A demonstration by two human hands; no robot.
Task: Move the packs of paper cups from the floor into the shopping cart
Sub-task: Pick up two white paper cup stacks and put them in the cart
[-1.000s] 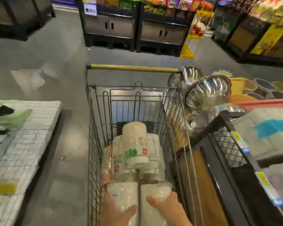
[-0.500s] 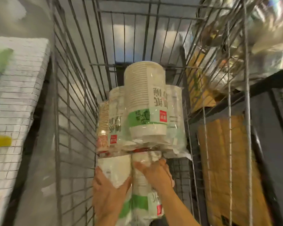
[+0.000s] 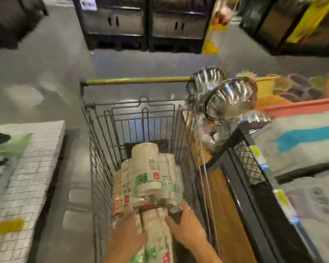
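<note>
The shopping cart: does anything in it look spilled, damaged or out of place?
Nothing stands out. The packs of paper cups lie stacked lengthwise in the shopping cart, wrapping apparently intact, nothing spilled. Left hand and right hand hold the nearest pack. The picture is blurred, so fine damage cannot be judged.

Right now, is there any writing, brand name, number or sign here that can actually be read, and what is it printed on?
None reads clearly; the frame is motion-blurred.
Top pack of paper cups: large dark characters and a small red square logo, both too blurred to read.
Lower left pack: the same kind of print and red square, unreadable.
Pack under the hands: red mark, unreadable.
White sign on the far shelf: too small and blurred.
Shelf-edge price tags on the right: blurred.
</note>
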